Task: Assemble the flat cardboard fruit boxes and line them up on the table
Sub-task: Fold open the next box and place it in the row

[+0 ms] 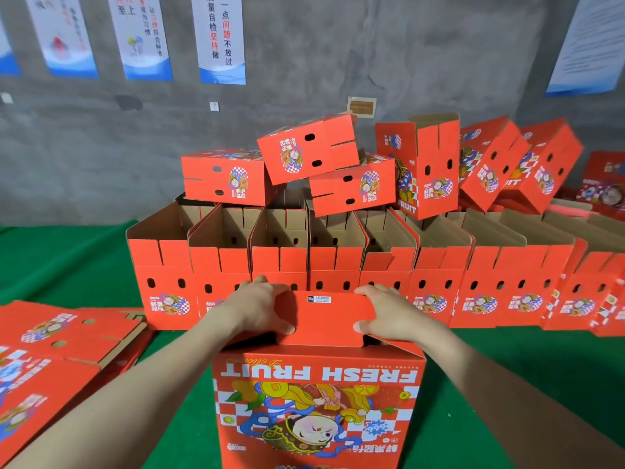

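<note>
surface (67,265): green-covered, carrying all the cardboard.
row of boxes (334,265): assembled, tops open, side by side across the surface just behind the hands.
piled boxes (307,148): tilted on and behind the row's far side.
flat boxes (61,343): stacked at the left.
box (318,407): upright at the near edge, its print upside down.
flap (324,319): red, lying over the box's top.
left hand (260,308): grips the flap's left end.
right hand (385,313): grips the flap's right end.
barcode label (319,299): near the flap's far edge.

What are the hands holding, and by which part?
The near box, by its barcoded top flap: left hand grips the flap's left edge, right hand its right edge.
</note>
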The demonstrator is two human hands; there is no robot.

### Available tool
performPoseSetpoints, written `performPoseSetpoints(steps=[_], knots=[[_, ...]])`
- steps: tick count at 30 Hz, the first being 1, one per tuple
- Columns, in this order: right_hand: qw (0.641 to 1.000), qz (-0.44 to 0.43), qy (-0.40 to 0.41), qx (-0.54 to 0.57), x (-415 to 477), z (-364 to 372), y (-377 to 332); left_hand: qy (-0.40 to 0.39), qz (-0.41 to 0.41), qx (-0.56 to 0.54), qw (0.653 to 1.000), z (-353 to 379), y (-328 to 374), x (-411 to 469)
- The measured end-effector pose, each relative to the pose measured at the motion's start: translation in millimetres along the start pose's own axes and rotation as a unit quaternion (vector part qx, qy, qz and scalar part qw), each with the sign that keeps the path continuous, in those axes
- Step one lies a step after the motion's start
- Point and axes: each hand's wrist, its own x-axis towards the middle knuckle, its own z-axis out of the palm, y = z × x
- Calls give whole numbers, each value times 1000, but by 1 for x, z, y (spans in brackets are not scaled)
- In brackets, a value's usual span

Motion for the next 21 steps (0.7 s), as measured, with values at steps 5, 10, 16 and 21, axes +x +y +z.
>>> performPoseSetpoints(steps=[5, 10, 16, 21], knots=[[999, 13, 10, -36, 0, 4, -4, 10, -3, 30, 999, 4, 1, 1], [998, 18, 18, -55, 0, 6, -4, 15, -2, 25, 1000, 4, 0, 2], [1000, 5, 26, 14, -2, 2, -1, 7, 4, -117, 993, -7, -7, -1], [867, 84, 131, 474, -21, -6, 26, 69, -99, -496, 860, -17, -37, -15]])
